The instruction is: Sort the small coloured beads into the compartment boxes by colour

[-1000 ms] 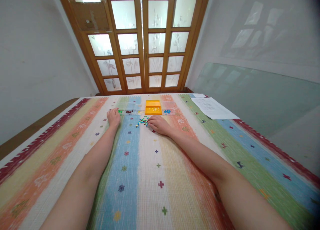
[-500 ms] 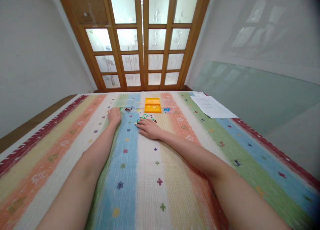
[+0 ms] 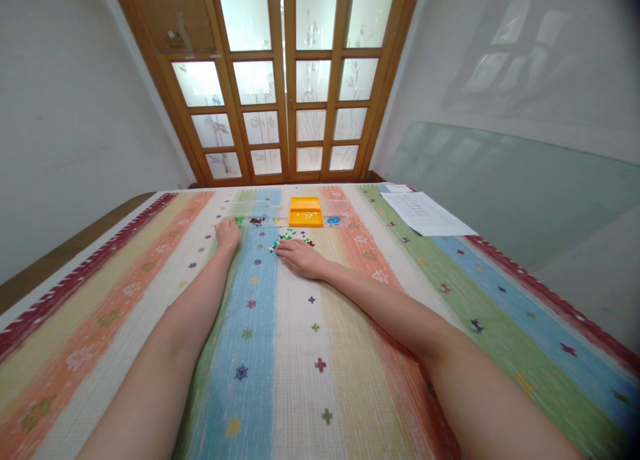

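My left hand [image 3: 228, 234] is curled at the left end of a clear plastic box [image 3: 269, 222], its fingers closed on that corner. Small green pieces [image 3: 239, 220], dark red pieces [image 3: 257, 221] and a few yellow pieces [image 3: 279, 221] lie in its compartments. My right hand [image 3: 303, 259] lies palm down at the near edge of a loose pile of tiny mixed-colour pieces [image 3: 290, 236]. Its fingers are drawn together, the tips at the pile's left side; whatever they pinch is too small to make out.
Behind the pile stands an open orange box [image 3: 306, 203] with small white pieces inside. Blue pieces [image 3: 333, 220] lie in a clear compartment to its right. Printed paper sheets [image 3: 425, 213] rest at the far right on the striped tablecloth [image 3: 295, 353]. Wooden glazed doors [image 3: 287, 113] stand beyond.
The fingers of my right hand have drawn together, and their tips have shifted slightly right at the pile's edge. My left hand stays by the clear box.
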Action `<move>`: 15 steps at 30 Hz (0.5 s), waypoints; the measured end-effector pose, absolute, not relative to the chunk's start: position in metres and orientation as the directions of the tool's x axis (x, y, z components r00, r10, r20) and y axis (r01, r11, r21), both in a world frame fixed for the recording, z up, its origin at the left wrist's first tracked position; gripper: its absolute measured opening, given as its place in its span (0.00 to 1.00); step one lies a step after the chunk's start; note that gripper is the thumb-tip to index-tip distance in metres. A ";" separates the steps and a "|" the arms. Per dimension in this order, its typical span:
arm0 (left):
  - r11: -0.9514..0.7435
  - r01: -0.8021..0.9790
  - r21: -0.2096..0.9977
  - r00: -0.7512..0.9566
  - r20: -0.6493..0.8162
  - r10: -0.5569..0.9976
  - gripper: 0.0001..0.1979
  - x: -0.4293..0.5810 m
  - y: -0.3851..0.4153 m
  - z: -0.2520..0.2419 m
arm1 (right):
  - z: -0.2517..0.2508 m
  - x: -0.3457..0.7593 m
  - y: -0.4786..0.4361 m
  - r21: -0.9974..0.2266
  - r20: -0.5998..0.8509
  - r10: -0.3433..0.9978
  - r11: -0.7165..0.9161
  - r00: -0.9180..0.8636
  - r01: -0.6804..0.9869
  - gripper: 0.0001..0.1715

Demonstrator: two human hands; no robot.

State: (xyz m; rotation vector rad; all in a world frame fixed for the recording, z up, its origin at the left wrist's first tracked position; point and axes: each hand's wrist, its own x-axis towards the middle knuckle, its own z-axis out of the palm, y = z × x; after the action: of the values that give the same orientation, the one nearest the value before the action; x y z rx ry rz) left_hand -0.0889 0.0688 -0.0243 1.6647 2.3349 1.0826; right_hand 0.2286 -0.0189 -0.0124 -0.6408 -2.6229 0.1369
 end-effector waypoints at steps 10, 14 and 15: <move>0.075 0.793 0.604 -0.393 0.414 0.821 0.24 -0.083 0.060 -0.019 | -0.011 0.251 0.005 -0.302 0.482 0.641 0.761 -0.597 0.574 0.24; 0.032 0.822 0.569 -0.355 0.468 0.809 0.24 -0.078 0.058 -0.015 | -0.008 0.271 0.024 -0.404 0.542 0.747 0.634 -0.385 0.659 0.25; 0.022 0.826 0.563 -0.347 0.478 0.807 0.24 -0.076 0.058 -0.015 | -0.008 0.278 0.030 -0.427 0.555 0.767 0.595 -0.323 0.681 0.26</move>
State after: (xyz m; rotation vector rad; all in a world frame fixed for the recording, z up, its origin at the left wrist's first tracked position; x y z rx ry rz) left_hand -0.0764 0.0576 -0.0146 1.8082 2.2622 1.2774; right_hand 0.2779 0.0298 -0.0080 -1.1427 -2.0781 0.1477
